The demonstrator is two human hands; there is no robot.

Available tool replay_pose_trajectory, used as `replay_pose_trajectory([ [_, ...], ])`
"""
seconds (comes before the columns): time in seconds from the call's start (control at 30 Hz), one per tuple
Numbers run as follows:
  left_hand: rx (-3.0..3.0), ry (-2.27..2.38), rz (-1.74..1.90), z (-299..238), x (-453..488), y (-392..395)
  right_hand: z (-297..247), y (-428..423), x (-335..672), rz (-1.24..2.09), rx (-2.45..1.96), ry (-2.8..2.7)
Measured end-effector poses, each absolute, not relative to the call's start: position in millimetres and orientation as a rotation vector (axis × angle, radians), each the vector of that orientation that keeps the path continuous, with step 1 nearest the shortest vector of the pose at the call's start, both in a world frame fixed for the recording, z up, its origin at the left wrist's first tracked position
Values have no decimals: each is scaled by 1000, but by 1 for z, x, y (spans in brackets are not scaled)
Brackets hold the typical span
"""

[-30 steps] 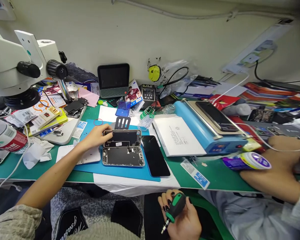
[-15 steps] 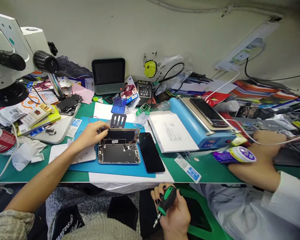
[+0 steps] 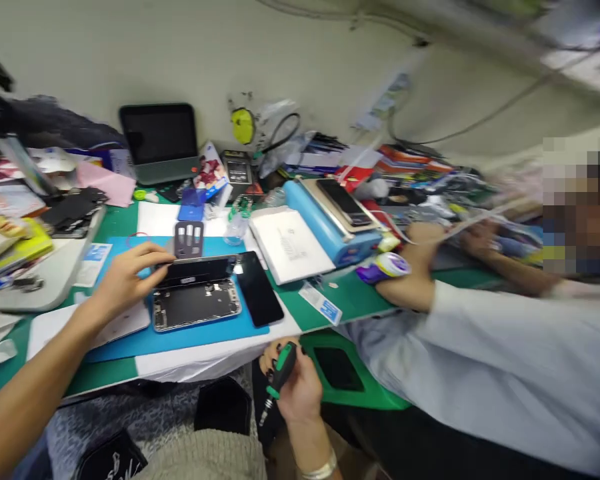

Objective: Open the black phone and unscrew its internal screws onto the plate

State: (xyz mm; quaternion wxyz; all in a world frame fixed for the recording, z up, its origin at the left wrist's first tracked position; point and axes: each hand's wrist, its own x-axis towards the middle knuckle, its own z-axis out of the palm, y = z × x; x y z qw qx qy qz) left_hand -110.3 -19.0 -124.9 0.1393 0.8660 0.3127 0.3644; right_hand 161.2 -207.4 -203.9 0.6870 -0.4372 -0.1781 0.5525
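Note:
An opened phone (image 3: 196,301) lies on a blue mat (image 3: 180,337), its screen panel (image 3: 195,270) tilted up along the far edge. My left hand (image 3: 125,277) rests at the left end of that panel, fingers curled on its edge. Below the table edge, my right hand (image 3: 293,383) is closed round a green and black screwdriver (image 3: 279,379), tip pointing down. A black phone (image 3: 259,288) lies right of the opened one.
A co-worker in a white sleeve (image 3: 480,360) sits at the right, forearms on the green table (image 3: 360,303). A blue heating machine (image 3: 330,223), a white box (image 3: 290,245), a small monitor (image 3: 160,141) and heaps of papers crowd the back. A green stool (image 3: 350,377) stands below.
The view has swung right and tilted, showing more of the co-worker. My left hand stays on the screen panel; my right hand still holds the screwdriver, now nearer the table edge.

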Motion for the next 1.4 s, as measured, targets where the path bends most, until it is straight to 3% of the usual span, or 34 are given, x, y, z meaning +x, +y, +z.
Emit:
replay_pose_trajectory([
  [0.13, 2611, 984, 966, -121, -112, -15, -181, -192, 160, 1248, -957, -558],
  [0.37, 2603, 1133, 921, -118, -114, -19, -88, -129, 164, 1363, -834, -1077],
  [0.4, 2626, 1133, 931, -118, -114, -19, -76, -112, 164, 1298, -856, -1187],
  [0.53, 2684, 1088, 1000, -116, -114, -16, -46, -33, 152, 495, -1404, -2096],
  [0.63, 2704, 1069, 1008, -116, -115, -14, -43, 13, 139, 406, -1485, -2236],
  [1.4, 2724, 1048, 994, -115, -119, -14, -61, 43, 141, 944, -1197, -2464],
])
